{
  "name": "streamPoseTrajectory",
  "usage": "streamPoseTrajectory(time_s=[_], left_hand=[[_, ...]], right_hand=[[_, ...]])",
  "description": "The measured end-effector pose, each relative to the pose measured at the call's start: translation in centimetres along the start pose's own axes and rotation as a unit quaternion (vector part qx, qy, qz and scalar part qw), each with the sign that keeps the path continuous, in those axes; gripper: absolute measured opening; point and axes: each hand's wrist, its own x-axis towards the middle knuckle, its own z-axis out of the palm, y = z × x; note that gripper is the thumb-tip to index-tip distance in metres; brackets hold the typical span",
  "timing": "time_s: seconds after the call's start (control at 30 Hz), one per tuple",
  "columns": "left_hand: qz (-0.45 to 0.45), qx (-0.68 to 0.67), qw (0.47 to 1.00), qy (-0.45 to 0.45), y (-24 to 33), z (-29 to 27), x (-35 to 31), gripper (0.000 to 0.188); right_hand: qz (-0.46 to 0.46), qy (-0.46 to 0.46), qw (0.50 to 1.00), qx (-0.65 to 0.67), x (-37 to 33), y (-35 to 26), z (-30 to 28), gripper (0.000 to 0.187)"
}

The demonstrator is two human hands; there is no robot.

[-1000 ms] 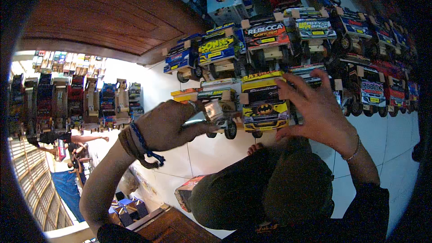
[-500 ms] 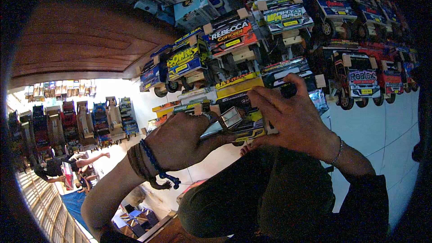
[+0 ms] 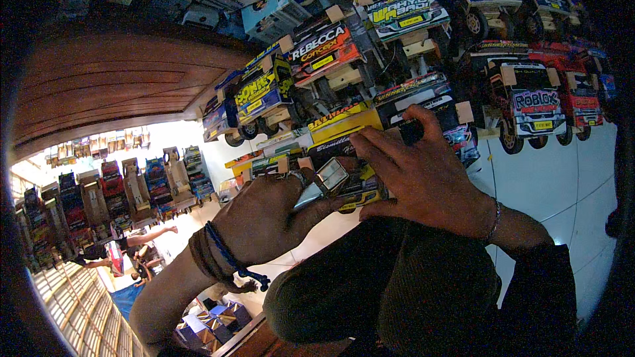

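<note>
Much pale floor (image 3: 526, 182) stretched right of our two knees (image 3: 436, 277). Our left hand (image 3: 264, 215) pinched one silvery piece (image 3: 332, 175) beside one yellow-and-black toy truck (image 3: 334, 148), whose right edge our right hand (image 3: 430, 178) clasped.

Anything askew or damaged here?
Nothing stands out: nearby toy trucks stand on their wheels, no breakage visible. Left hand and right hand partly hide the yellow-and-black truck; damage there: can't tell.

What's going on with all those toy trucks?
A person's left hand holds a small, shiny silver, boxy thing in front of a yellow-and-black toy truck. Their right hand is at the truck's right side; whether it grips is hard to tell. More colourful, boxy toy trucks stand in rows beyond.
</note>
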Motion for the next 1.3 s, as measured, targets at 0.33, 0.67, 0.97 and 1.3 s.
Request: streamPoseTrajectory(time_s=[0.33,0.67,0.97,1.3], left_hand=[[-0.060,-0.002,0.998,0.005,0.8,1.3,-0.1,0.040],[-0.100,-0.016,0.986,0.135,1.0,4.3,-0.2,0.052],[-0.028,0.037,0.993,0.111,0.2,4.1,-1.2,0.052],[-0.060,0.103,0.990,0.074,-2.1,-0.4,-6.8,0.048]], right_hand=[[0.003,-0.009,1.000,-0.006,0.0,0.2,-0.1,0.097],[0.033,-0.017,0.999,0.019,0.0,0.2,0.1,0.100],[0.001,-0.004,1.000,-0.028,0.0,-0.1,-0.1,0.104],[-0.068,-0.062,0.995,0.031,3.2,-1.6,-0.3,0.113]])
